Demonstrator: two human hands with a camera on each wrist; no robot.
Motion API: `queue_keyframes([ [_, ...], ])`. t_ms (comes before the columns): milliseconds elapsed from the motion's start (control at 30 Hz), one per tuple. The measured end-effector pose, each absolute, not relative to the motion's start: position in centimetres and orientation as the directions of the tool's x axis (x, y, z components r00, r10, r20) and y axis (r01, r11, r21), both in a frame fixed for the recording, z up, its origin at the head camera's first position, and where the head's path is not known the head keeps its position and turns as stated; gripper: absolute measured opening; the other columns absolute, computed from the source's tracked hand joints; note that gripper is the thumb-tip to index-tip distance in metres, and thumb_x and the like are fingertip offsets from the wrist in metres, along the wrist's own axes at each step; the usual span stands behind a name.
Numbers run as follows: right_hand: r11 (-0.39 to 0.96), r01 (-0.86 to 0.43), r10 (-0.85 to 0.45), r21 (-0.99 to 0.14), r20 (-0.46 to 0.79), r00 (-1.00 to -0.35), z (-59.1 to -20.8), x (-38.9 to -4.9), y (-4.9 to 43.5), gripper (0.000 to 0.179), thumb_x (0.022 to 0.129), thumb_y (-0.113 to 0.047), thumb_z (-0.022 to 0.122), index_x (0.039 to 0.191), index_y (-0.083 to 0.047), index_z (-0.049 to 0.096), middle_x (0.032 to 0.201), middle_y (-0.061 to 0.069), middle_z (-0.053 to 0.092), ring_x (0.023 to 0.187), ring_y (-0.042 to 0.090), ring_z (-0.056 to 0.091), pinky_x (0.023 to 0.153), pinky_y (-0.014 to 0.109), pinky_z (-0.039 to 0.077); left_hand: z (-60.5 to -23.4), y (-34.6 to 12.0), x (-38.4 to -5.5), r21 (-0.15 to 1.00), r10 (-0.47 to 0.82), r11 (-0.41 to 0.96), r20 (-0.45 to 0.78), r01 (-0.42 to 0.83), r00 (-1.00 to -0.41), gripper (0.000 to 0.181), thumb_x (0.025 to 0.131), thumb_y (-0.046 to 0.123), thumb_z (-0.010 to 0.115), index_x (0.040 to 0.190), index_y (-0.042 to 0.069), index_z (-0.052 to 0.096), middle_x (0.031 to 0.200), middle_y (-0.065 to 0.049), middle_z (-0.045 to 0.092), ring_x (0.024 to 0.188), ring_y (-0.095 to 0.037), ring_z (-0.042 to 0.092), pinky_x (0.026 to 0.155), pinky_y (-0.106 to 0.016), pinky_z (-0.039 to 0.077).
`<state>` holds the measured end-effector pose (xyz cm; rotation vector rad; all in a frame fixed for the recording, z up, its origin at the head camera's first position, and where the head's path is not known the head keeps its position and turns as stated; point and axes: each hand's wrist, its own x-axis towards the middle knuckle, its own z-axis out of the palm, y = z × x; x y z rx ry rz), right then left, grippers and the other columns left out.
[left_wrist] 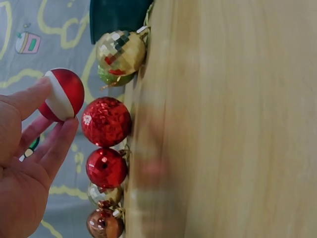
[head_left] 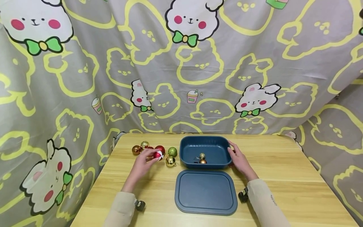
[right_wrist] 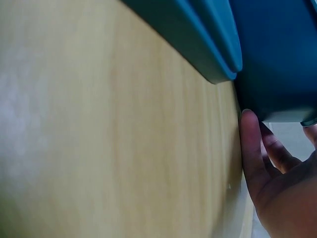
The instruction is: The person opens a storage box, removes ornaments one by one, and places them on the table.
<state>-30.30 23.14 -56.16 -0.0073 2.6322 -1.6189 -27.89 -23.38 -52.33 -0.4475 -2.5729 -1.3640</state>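
Observation:
My left hand point(head_left: 144, 162) pinches a red-and-white striped ball ornament point(left_wrist: 68, 94) between thumb and fingertips, raised above the table. Below and beyond it lie loose baubles: a glittery red ball point(left_wrist: 106, 121), a shiny red one point(left_wrist: 106, 167), a faceted gold one point(head_left: 170, 161) and a green glitter one point(head_left: 172, 151). My right hand point(head_left: 239, 159) holds the right side of a dark blue rectangular box point(head_left: 205, 141), its fingers against the outer wall and at the rim. Inside the box, near its front wall, sit a small gold glitter ball point(head_left: 202, 155) and an orange-gold ball point(head_left: 203, 161).
A flat blue lid point(head_left: 206, 192) lies in front of the box, between my forearms. At the group's left end are a copper bauble point(head_left: 136, 149) and another gold one point(head_left: 145, 144). A patterned curtain point(head_left: 198, 110) hangs behind the wooden table point(head_left: 283, 176).

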Motion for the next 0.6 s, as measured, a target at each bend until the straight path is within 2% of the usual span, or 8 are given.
queue_keyframes([
  [200, 0.457, 0.019, -0.032, -0.889, -0.038, -0.999, -56.2, -30.3, 23.1, 0.056, 0.113, -0.044, 0.038, 0.165, -0.027, 0.026, 0.135, 0.032, 0.056, 0.066, 0.024, 0.066, 0.057, 0.035, 0.059, -52.6, -23.7, -27.9, 0.774, 0.171, 0.548, 0.267, 0.317, -0.948, 0.039, 0.09, 0.005, 0.078, 0.128, 0.009, 0.071, 0.121, -0.012, 0.065, 0.113, -0.03, 0.067, 0.098, -0.036, 0.059],
  [433, 0.46, 0.025, -0.027, -0.888, -0.042, -0.999, -56.2, -30.3, 23.1, 0.058, 0.111, -0.049, 0.038, 0.165, -0.028, 0.027, 0.135, 0.032, 0.055, 0.067, 0.024, 0.066, 0.058, 0.035, 0.059, -53.3, -24.0, -27.8, 0.79, 0.151, 0.558, 0.207, 0.256, -0.967, 0.042, 0.09, 0.008, 0.079, 0.131, 0.011, 0.07, 0.125, -0.011, 0.064, 0.117, -0.029, 0.065, 0.1, -0.036, 0.057],
  [600, 0.461, 0.024, -0.024, -0.887, -0.039, -0.999, -56.2, -30.3, 23.1, 0.058, 0.112, -0.048, 0.038, 0.165, -0.028, 0.026, 0.136, 0.032, 0.055, 0.067, 0.025, 0.065, 0.058, 0.036, 0.059, -53.8, -23.9, -27.8, 0.776, 0.156, 0.574, 0.211, 0.262, -0.965, 0.043, 0.089, 0.009, 0.08, 0.13, 0.011, 0.07, 0.125, -0.011, 0.066, 0.116, -0.029, 0.065, 0.099, -0.039, 0.059],
])
